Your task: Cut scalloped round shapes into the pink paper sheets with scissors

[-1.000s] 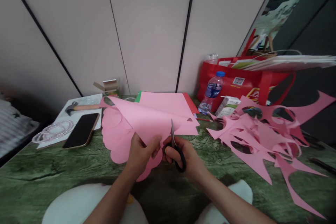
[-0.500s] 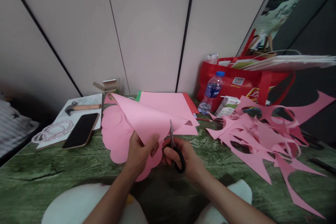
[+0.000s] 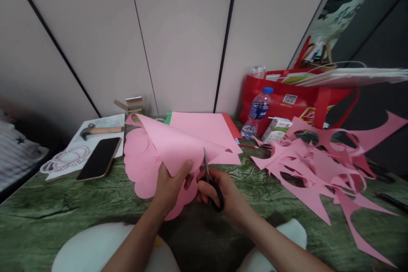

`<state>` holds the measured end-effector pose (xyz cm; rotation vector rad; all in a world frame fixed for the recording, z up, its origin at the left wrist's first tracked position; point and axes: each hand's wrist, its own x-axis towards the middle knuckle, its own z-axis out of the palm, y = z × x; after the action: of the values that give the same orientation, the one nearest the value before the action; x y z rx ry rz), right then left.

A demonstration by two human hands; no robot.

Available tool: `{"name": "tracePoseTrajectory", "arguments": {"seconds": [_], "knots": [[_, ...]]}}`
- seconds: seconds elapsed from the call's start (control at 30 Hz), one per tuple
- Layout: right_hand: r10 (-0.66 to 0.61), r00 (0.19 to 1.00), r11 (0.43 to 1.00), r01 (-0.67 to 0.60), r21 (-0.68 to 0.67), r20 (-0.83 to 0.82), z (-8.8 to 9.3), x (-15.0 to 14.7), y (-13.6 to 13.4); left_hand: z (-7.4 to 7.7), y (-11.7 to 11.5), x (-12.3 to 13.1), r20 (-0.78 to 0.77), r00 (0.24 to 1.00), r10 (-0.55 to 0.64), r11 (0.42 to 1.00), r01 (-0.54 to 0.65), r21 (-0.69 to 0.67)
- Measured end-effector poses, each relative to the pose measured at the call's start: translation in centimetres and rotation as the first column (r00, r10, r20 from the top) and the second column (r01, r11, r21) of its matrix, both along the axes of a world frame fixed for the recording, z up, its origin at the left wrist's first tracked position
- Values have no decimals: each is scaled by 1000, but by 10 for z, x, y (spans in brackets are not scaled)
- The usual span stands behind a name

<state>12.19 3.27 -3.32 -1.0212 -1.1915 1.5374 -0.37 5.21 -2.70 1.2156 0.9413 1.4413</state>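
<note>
My left hand (image 3: 174,182) pinches the lower edge of a curled sheet of pink paper (image 3: 181,144), thumb on top. My right hand (image 3: 218,189) is closed around the black handles of a pair of scissors (image 3: 206,165). The blades point up and away from me, at the edge of the pink sheet just right of my left thumb. Beneath the sheet and my left hand lie several overlapping pink paper circles (image 3: 143,185). Behind them rests a stack of pink paper sheets (image 3: 197,123), partly covered by the held sheet.
Pink paper offcuts (image 3: 312,165) are heaped on the right. A water bottle (image 3: 259,110), a small carton (image 3: 276,129) and a red bag (image 3: 293,93) stand behind. On the left lie a phone (image 3: 99,158), a hammer (image 3: 102,130) and strings of beads (image 3: 65,159).
The scissors and my right hand have shifted slightly left along the pink sheet's edge. My left hand keeps its hold, almost unmoved.
</note>
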Motion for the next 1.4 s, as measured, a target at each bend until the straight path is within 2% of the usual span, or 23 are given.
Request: {"name": "tracePoseTrajectory", "arguments": {"seconds": [0.2, 0.43, 0.73, 0.93, 1.4], "knots": [[17, 1000, 999, -16, 39, -9, 2, 1, -2, -2, -2, -1, -132, 991, 20, 1000, -21, -7], [15, 997, 996, -8, 92, -72, -14, 5, 4, 9, -8, 3, -279, 960, 16, 999, -28, -41], [48, 995, 995, -40, 96, -86, -12, 6, 6, 7, -8, 2, -267, 964, -7, 999, -2, -34], [-20, 999, 995, 23, 99, -31, -15, 5, 5, 7, -7, 1, -259, 966, -6, 999, -5, -41], [-32, 999, 997, 32, 64, 2, -1, 3, 2, 4, -3, 0, -196, 981, -7, 999, -2, -43]]}}
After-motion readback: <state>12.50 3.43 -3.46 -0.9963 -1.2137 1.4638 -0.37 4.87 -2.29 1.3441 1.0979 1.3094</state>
